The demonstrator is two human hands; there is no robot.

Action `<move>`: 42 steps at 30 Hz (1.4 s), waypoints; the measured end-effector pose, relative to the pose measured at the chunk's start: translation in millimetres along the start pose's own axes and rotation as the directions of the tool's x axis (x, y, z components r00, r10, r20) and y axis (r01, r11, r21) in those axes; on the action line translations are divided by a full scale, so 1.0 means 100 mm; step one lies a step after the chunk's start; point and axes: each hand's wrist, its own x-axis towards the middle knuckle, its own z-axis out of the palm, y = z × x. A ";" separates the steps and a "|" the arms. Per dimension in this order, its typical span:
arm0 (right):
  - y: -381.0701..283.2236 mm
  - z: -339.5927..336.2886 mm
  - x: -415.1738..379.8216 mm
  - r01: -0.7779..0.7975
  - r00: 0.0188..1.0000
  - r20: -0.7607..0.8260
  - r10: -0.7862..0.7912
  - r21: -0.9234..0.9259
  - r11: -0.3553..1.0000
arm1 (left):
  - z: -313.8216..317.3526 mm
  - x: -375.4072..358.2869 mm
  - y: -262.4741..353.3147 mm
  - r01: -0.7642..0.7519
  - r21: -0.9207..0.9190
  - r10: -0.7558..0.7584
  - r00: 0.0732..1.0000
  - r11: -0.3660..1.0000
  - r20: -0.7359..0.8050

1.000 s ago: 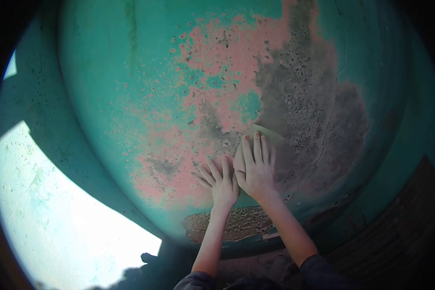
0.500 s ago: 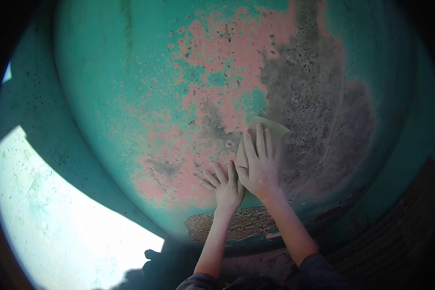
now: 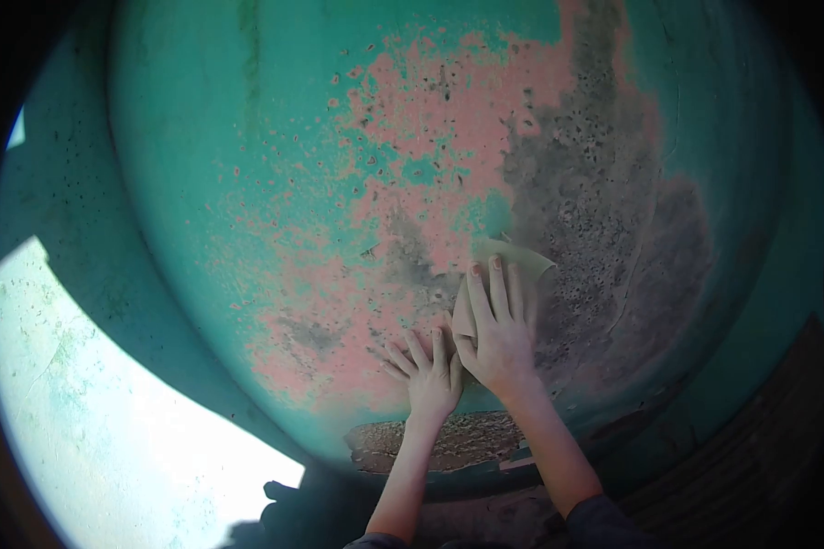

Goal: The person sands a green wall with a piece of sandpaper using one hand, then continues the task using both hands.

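Green, patchy surface (image 3: 430,110) under both hands (image 3: 433,386), sheet (image 3: 533,260) beneath right (image 3: 505,355)

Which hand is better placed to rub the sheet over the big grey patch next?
Probably the right hand: it lies flat over the sheet, beside the big grey patch. The left hand spreads against the pink patch, farther off.

Honestly, I can't read any text, labels, brands, numbers or signs anywhere in what I'm looking at.
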 end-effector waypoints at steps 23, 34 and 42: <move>0.11 -0.12 0.07 -0.060 0.991 -0.122 0.047 -0.098 0.993 | -0.94 0.66 0.20 -0.057 -0.098 0.058 0.998 0.994 0.011; 0.01 0.13 -0.01 -0.036 0.985 -0.171 0.027 -0.052 0.998 | -0.69 0.83 0.10 -0.057 0.033 0.058 0.997 0.998 -0.043; -0.08 0.18 -0.06 -0.104 0.989 -0.121 0.088 -0.133 0.986 | -0.69 0.82 0.08 -0.051 0.037 0.052 0.998 0.998 -0.031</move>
